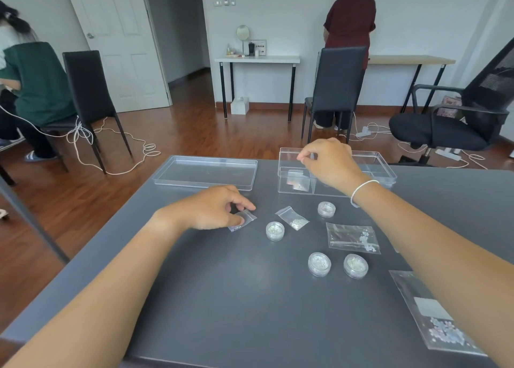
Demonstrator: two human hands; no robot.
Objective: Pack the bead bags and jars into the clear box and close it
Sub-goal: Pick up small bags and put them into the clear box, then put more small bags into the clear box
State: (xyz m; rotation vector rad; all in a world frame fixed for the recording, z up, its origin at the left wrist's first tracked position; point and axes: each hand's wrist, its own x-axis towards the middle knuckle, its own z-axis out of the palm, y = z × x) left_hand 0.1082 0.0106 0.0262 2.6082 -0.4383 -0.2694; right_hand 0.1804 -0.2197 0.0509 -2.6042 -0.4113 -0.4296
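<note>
Nearest the camera, a large flat bag [434, 317] of pale flakes lies at the right edge of the dark table [222, 298], partly under the right forearm. Such bags are judged light, limp and slippery, best pinched at a corner or the sealed top. Beyond it, two round jars [319, 264] [355, 265] stand side by side; they are judged light, rigid and smooth, best taken across the lid rim. Further on lie a mid-sized bag [353, 238], a third jar [275, 231], a small bag [292, 218] and a fourth jar [326, 209]. A small bag [242, 219] is pinched on the table between thumb and fingers of the left hand [211, 209]. The right hand [328, 162] is held over the clear box [383, 170], fingertips closed together; whether anything is gripped cannot be told. One bag [298, 181] already lies inside. The lid [204, 172] rests apart to the left.
</note>
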